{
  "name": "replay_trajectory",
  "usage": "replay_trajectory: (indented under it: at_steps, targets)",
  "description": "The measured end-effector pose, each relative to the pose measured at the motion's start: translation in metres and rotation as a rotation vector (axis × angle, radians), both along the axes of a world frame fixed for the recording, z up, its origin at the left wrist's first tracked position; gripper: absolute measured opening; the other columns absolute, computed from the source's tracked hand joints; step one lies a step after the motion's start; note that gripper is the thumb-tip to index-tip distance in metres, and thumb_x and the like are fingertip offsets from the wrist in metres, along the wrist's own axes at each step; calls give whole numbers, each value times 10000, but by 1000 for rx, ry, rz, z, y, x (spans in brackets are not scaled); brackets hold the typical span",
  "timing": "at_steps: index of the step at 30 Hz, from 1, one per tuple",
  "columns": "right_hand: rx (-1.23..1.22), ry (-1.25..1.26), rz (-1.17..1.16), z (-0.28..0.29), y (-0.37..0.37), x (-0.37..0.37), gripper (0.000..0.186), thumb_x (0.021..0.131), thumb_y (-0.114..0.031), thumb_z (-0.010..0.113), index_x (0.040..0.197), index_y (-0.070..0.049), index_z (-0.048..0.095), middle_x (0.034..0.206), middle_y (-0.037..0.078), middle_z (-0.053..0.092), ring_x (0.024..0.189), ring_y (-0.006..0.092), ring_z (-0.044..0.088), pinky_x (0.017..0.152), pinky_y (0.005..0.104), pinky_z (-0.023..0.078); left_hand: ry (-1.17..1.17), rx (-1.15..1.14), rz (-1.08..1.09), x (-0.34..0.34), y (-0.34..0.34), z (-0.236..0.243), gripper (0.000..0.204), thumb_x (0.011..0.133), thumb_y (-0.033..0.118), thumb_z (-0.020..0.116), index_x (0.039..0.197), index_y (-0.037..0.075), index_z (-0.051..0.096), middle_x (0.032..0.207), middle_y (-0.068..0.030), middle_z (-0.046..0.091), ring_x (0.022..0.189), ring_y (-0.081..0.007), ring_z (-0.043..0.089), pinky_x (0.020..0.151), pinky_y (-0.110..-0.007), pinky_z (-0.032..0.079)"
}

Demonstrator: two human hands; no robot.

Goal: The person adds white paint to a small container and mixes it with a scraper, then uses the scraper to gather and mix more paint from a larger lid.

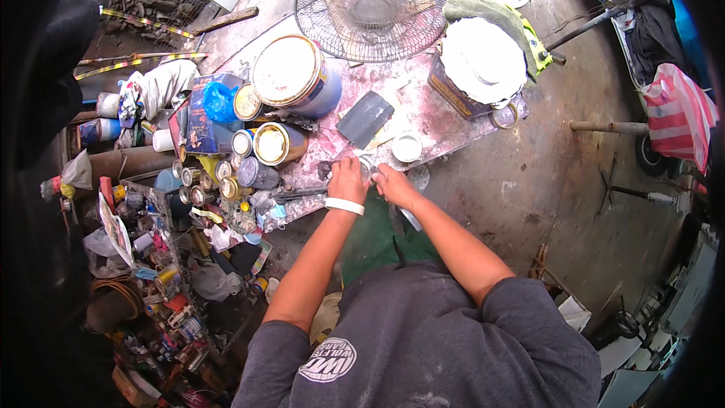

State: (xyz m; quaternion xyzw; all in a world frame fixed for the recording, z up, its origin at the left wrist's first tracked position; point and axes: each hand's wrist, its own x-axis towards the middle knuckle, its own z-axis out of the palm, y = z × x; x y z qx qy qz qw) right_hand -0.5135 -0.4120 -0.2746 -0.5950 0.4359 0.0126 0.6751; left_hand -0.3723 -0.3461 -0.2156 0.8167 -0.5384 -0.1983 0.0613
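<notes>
Both hands meet at the near edge of the stained worktable (445,132). My left hand (347,181), with a white band on its wrist, has its fingers curled beside a small, pale round piece (367,159). Close by on the right, my right hand (394,183) is closed in a pinch. Whatever lies between the fingers is mostly hidden and too small to name. Just beyond them stands a small white tub (407,146). A dark grey rectangular sheet (365,119) lies farther in on the table. Near my right hand is a clear round lid-like disc (419,176).
A large paint bucket (287,72) and several cans (279,143) crowd the table's left. A black fan grille (370,7) lies at the back. On the right, a white-covered container (483,57) sits on a box. A cluttered shelf (174,272) stands lower left.
</notes>
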Motion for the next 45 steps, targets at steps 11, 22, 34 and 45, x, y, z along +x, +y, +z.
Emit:
replay_trajectory:
  at_steps: [11, 22, 34, 45]
  targets:
    - [35, 10, -31, -11, 8, 2, 229, 1039, -236, 541, 1035, -7, 552, 752, 163, 652, 743, 359, 658, 713, 477, 496, 9, -16, -22, 3, 6, -2, 637, 725, 153, 875, 1280, 16, 594, 1274, -177, 585, 1156, -395, 572, 947, -467, 534]
    - [326, -86, -223, -4, 18, -9, 210, 1054, -209, 515, 1092, -13, 581, 727, 72, 625, 631, 171, 625, 554, 354, 533, 20, -38, -123, 10, 11, -11, 704, 716, 117, 866, 1357, 34, 584, 1374, -185, 561, 1246, -393, 544, 1028, -458, 504]
    - [192, 46, -271, 30, 22, 7, 240, 1075, -208, 500, 1025, 24, 535, 689, 103, 643, 512, 183, 635, 462, 341, 530, -20, -19, 84, -1, 5, 1, 625, 740, 188, 882, 1309, 62, 655, 1238, -169, 601, 1161, -384, 569, 935, -472, 532]
    - [130, -72, -148, 10, 12, -2, 234, 1076, -219, 498, 980, -8, 530, 657, 81, 612, 495, 170, 575, 453, 345, 482, -42, 29, 87, -5, -1, 1, 622, 735, 169, 884, 1295, 34, 650, 1224, -181, 610, 1128, -393, 584, 931, -468, 528]
